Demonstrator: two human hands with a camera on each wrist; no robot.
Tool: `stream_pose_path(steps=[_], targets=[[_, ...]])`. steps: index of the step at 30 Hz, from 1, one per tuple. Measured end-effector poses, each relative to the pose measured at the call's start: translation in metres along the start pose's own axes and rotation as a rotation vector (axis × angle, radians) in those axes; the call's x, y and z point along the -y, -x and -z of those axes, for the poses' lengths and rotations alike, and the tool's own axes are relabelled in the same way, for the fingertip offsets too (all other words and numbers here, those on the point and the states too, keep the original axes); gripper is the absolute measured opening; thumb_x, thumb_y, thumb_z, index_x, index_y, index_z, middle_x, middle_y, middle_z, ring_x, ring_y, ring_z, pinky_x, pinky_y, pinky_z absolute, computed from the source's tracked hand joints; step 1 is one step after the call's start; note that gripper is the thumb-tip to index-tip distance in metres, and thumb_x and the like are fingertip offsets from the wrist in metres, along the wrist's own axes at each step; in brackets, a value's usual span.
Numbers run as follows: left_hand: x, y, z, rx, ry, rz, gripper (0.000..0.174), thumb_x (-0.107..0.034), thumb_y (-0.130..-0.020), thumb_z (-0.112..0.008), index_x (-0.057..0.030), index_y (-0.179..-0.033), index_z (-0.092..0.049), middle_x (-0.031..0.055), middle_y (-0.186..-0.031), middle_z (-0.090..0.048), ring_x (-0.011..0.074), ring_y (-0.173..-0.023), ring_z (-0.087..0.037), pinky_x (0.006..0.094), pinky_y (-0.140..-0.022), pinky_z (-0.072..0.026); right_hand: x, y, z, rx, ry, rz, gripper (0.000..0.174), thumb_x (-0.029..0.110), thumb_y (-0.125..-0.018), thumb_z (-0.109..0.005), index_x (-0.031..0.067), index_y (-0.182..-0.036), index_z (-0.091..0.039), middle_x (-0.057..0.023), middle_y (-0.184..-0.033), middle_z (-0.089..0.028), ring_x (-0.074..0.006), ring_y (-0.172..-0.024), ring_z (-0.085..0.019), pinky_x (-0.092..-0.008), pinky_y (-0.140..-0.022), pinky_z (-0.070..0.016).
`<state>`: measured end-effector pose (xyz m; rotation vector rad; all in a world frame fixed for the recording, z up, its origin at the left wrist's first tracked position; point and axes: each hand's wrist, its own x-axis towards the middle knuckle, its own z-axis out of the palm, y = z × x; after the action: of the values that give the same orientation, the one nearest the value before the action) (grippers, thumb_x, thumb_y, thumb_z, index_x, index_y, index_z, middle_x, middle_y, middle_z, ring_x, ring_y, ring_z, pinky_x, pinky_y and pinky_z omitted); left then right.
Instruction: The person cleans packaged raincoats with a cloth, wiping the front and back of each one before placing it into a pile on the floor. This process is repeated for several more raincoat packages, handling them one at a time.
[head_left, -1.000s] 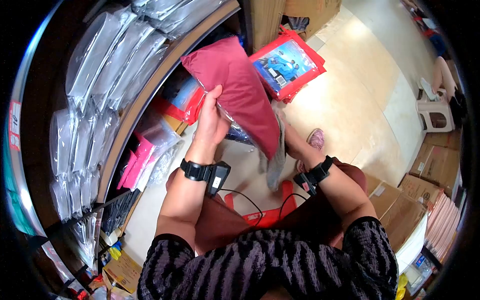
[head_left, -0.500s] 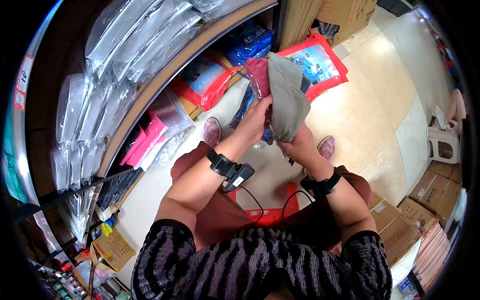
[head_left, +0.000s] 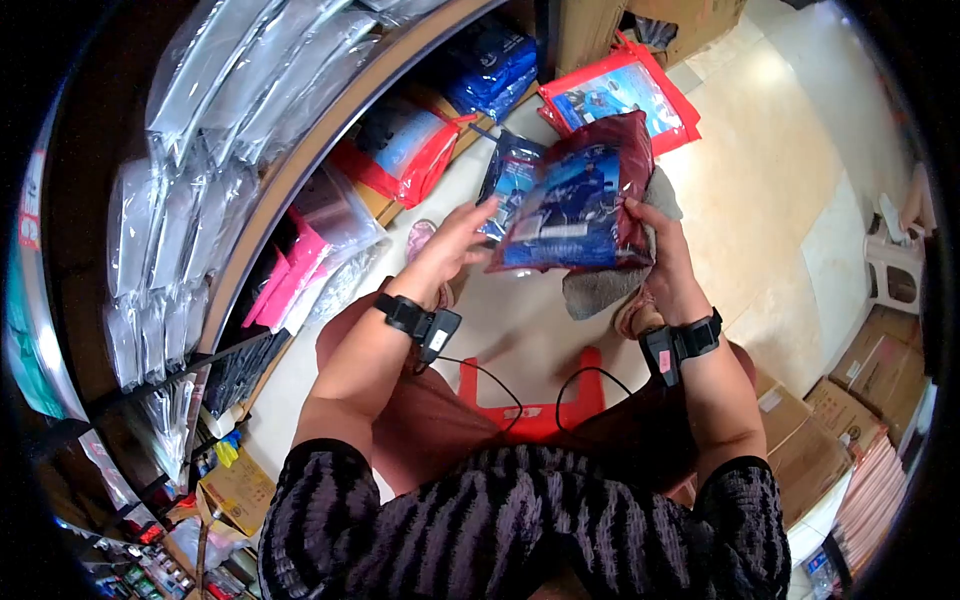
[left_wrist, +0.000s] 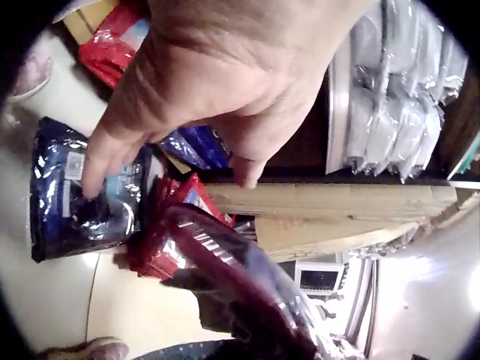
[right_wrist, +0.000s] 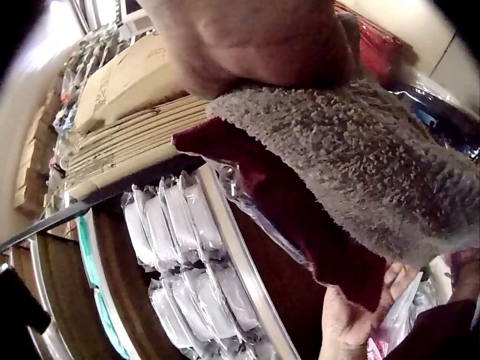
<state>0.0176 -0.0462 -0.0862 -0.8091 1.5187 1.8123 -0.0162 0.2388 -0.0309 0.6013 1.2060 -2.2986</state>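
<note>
In the head view my right hand (head_left: 672, 255) holds a maroon clear-wrapped package (head_left: 580, 195), its thumb on the blue printed front. A fuzzy grey cloth (head_left: 598, 292) is held against the back of the package and hangs below it. My left hand (head_left: 450, 240) is at the package's left edge, fingers extended and holding nothing; the left wrist view shows its thumb spread apart. Beyond it a dark blue packet (left_wrist: 86, 195) lies on the floor. The right wrist view shows the cloth (right_wrist: 352, 157) lying along the package's plain maroon side (right_wrist: 285, 199).
Red-edged packets (head_left: 620, 100) are stacked on the floor ahead. The low shelf at left holds a red packet (head_left: 400, 150), blue packets (head_left: 490, 65) and pink ones (head_left: 285, 275). Clear-bagged goods (head_left: 180, 220) fill the shelf above. Cartons (head_left: 800, 440) and a white stool (head_left: 890, 270) stand right.
The maroon package has been turned so its printed front faces up, with the grey cloth now beneath it. The left hand has let go and drawn left; the right hand has moved to the package's right edge.
</note>
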Motion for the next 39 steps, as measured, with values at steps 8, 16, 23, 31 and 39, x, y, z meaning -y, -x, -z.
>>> stream_pose_path(steps=[8,16,23,31,39], targets=[[-0.005,0.046,-0.024,0.262,0.606,-0.09,0.053,-0.036,-0.091,-0.054,0.0004,-0.128,-0.044,0.0177,-0.119,-0.056,0.0312,-0.108,-0.057,0.0493,-0.096,-0.0443,-0.019,0.004,0.003,0.017,0.075,-0.02,0.027,0.012,-0.086,-0.061,-0.0001,-0.109,-0.056,-0.0089,-0.096,-0.064,-0.018,-0.079,-0.064,-0.0319,-0.068,-0.0547],[0.017,-0.009,0.014,0.209,0.505,-0.171,0.037,-0.005,-0.085,-0.058,0.0062,-0.119,-0.049,0.0175,-0.112,-0.059,0.0267,-0.102,-0.059,0.0397,-0.087,-0.0506,-0.042,-0.008,0.036,-0.05,0.937,-0.064,0.059,0.038,-0.075,-0.07,-0.0163,-0.094,-0.056,-0.0235,-0.082,-0.063,-0.0307,-0.072,-0.064,-0.0404,-0.068,-0.0497],[0.069,-0.113,0.065,-0.245,-0.016,0.005,0.052,-0.002,-0.083,-0.057,-0.006,-0.132,-0.039,0.014,-0.106,-0.059,0.0217,-0.086,-0.062,0.0371,-0.075,-0.0544,0.001,0.0,0.003,-0.1,1.241,0.08,0.038,0.028,-0.078,-0.068,-0.0062,-0.091,-0.061,-0.0165,-0.076,-0.063,-0.025,-0.068,-0.062,-0.0361,-0.063,-0.049],[0.09,-0.15,0.091,-0.628,0.033,-0.006,0.057,-0.01,-0.077,-0.067,-0.0011,-0.127,-0.041,0.0149,-0.096,-0.06,0.0209,-0.082,-0.061,0.0325,-0.065,-0.0526,0.015,-0.001,-0.022,-0.008,1.103,-0.111,0.036,0.026,-0.079,-0.068,-0.0022,-0.1,-0.061,-0.0084,-0.075,-0.063,-0.016,-0.065,-0.061,-0.0299,-0.058,-0.0492],[0.075,-0.191,0.185,-0.739,0.297,-0.066,0.051,-0.046,-0.078,-0.065,-0.0047,-0.107,-0.059,0.0084,-0.099,-0.063,0.0241,-0.09,-0.057,0.0405,-0.078,-0.043,-0.001,-0.006,-0.015,-0.017,0.952,-0.042,0.033,0.024,-0.081,-0.067,-0.0032,-0.097,-0.059,-0.0085,-0.069,-0.06,-0.0162,-0.058,-0.057,-0.0317,-0.055,-0.047]])
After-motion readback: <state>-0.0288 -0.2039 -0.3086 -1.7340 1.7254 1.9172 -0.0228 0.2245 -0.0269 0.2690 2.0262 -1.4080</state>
